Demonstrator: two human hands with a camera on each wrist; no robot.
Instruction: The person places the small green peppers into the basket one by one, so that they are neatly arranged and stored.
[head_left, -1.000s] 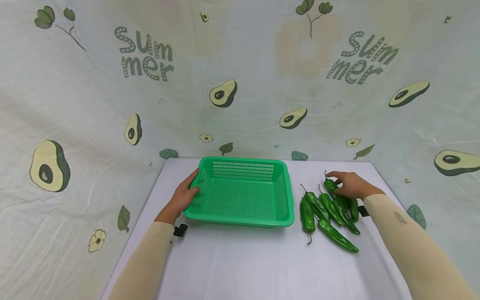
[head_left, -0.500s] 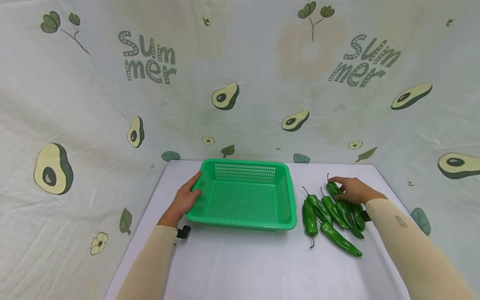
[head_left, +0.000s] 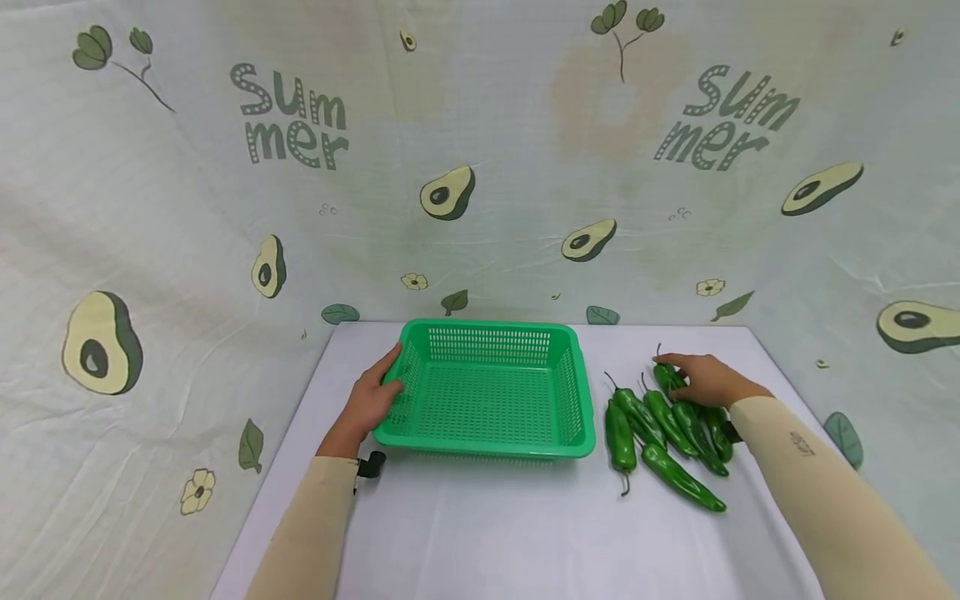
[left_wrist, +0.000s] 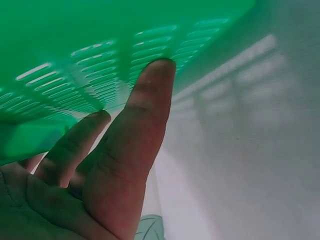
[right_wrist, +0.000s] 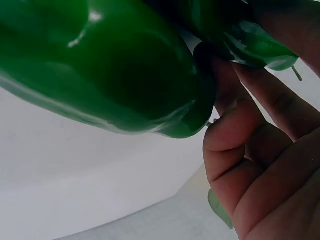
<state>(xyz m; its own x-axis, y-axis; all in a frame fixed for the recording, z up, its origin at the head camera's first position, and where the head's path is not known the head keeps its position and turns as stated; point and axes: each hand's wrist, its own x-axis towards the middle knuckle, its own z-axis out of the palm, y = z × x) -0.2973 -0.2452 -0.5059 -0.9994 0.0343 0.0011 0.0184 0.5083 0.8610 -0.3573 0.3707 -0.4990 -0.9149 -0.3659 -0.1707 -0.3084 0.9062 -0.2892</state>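
Observation:
My left hand grips the left side of a green plastic basket, its thumb over the rim. In the left wrist view, that hand's fingers lie under the rim against the slotted wall. At the right, my right hand pinches a long green chili pepper near its stem end, the pepper still among the others. The right wrist view has the right hand with fingers around this pepper, partly hidden; another glossy pepper looms close in front.
Several more green peppers lie bunched right of the basket, among them one pepper by its edge and one pepper nearest the front. The white table meets a patterned cloth backdrop behind and at the sides.
The head view has shifted slightly. My right hand sits a little lower over the pepper than a second ago. The left hand keeps its place on the basket.

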